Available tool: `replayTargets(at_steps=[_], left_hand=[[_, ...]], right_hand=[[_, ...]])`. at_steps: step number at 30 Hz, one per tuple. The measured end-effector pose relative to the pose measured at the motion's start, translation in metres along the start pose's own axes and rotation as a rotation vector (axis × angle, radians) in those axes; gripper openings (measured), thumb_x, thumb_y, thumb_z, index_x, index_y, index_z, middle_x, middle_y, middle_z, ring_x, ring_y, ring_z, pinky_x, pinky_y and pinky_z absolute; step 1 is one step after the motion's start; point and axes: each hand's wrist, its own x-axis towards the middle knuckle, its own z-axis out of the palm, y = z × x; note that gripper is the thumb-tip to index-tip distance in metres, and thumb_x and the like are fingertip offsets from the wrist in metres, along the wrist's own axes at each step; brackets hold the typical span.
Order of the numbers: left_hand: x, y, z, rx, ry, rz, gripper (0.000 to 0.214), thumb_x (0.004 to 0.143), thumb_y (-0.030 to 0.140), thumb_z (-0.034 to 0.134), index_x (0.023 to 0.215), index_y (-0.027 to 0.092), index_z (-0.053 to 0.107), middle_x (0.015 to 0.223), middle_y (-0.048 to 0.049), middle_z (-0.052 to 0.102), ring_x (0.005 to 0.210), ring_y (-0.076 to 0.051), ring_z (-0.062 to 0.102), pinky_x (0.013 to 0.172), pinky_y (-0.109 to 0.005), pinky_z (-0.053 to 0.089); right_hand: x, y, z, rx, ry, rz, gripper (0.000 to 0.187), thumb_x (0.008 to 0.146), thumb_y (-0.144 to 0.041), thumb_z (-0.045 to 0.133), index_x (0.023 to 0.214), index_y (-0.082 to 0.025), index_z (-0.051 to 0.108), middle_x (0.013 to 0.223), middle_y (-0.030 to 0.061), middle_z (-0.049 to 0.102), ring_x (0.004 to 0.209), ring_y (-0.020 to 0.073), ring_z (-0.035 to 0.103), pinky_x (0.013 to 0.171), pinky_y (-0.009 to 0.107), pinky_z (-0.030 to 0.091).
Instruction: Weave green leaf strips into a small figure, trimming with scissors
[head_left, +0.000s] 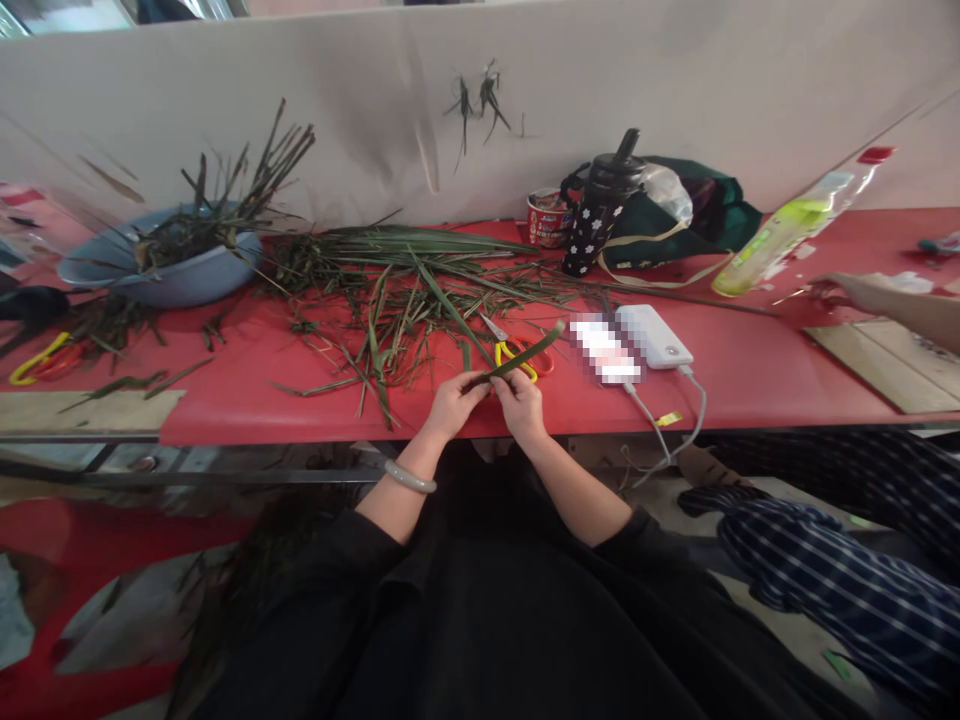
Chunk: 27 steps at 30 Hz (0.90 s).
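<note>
Close together at the table's front edge, my left hand (456, 402) and my right hand (522, 402) both pinch a long green leaf strip (531, 352). One end of the strip points up and to the right; another narrow leaf (446, 300) runs from the fingers up to the left. Just beyond my right hand lie scissors (517, 355) with yellow and red handles, partly covered by the strip. A heap of loose green leaves (397, 290) spreads over the red table behind my hands. My fingertips hide where the leaves meet.
Left stands a blue basin (199, 275) of dried stalks, near other scissors (49, 360). Right are a phone (606, 350), a cabled power bank (654, 336), a black flowered tumbler (592, 215), a red cup (547, 218), a green bag (697, 215) and a bottle (787, 235). Another person's hand (840, 292) is far right.
</note>
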Motion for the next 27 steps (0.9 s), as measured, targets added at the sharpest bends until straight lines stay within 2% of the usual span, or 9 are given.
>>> replayTargets(at_steps=[4,8,14,17,20,23,27], left_hand=[[0.000,-0.002,0.001,-0.024,0.081,0.014,0.032,0.068,0.032,0.059,0.096,0.016,0.060,0.074,-0.0017,0.062,0.065,-0.010,0.057,0.067,-0.026,0.046],[-0.005,0.000,0.003,0.107,0.103,0.100,0.030,0.071,0.028,0.056,0.098,0.017,0.058,0.070,-0.0003,0.059,0.062,-0.009,0.054,0.064,-0.024,0.045],[-0.011,0.005,0.008,0.362,0.109,0.255,0.028,0.071,0.023,0.055,0.099,0.018,0.058,0.089,-0.0064,0.062,0.079,-0.015,0.057,0.075,-0.029,0.045],[-0.010,0.005,0.007,0.414,0.134,0.284,0.023,0.071,0.023,0.055,0.092,0.018,0.061,0.090,-0.0070,0.062,0.084,-0.016,0.056,0.079,-0.030,0.043],[-0.006,0.003,0.004,0.326,0.106,0.201,0.018,0.072,0.026,0.053,0.086,0.017,0.063,0.082,-0.0059,0.063,0.078,-0.015,0.056,0.074,-0.029,0.044],[-0.001,0.001,0.001,0.167,0.069,0.046,0.019,0.071,0.029,0.054,0.081,0.017,0.063,0.071,-0.0027,0.063,0.067,-0.013,0.056,0.065,-0.026,0.044],[0.006,0.001,-0.001,-0.091,0.056,-0.140,0.019,0.068,0.032,0.057,0.074,0.014,0.061,0.054,0.0022,0.055,0.048,-0.009,0.049,0.049,-0.022,0.038]], right_hand=[[-0.001,-0.003,0.000,0.028,0.010,0.029,0.021,0.076,-0.037,0.048,0.073,-0.018,0.057,0.065,-0.0006,0.056,0.060,0.0120,0.051,0.058,0.024,0.043],[0.000,-0.004,0.002,0.020,0.039,0.070,0.021,0.075,-0.036,0.049,0.070,-0.017,0.057,0.059,-0.0017,0.054,0.054,0.0115,0.049,0.053,0.023,0.040],[0.003,0.000,0.004,0.038,0.017,0.074,0.021,0.075,-0.036,0.049,0.073,-0.018,0.059,0.067,0.0009,0.060,0.062,0.0141,0.055,0.060,0.026,0.044],[0.003,0.000,0.004,-0.014,-0.001,0.084,0.023,0.073,-0.039,0.053,0.070,-0.017,0.059,0.066,0.0020,0.060,0.061,0.0149,0.055,0.059,0.027,0.045],[0.003,0.000,0.004,-0.020,-0.019,0.082,0.024,0.071,-0.040,0.054,0.069,-0.016,0.059,0.066,0.0024,0.060,0.062,0.0150,0.056,0.060,0.027,0.046],[0.004,0.002,0.005,0.049,-0.039,0.064,0.024,0.073,-0.038,0.052,0.080,-0.017,0.059,0.074,0.0032,0.062,0.067,0.0148,0.058,0.064,0.028,0.048],[0.014,0.003,0.007,0.039,-0.098,0.073,0.027,0.073,-0.033,0.052,0.093,-0.017,0.058,0.086,0.0051,0.063,0.071,0.0149,0.059,0.066,0.029,0.049]])
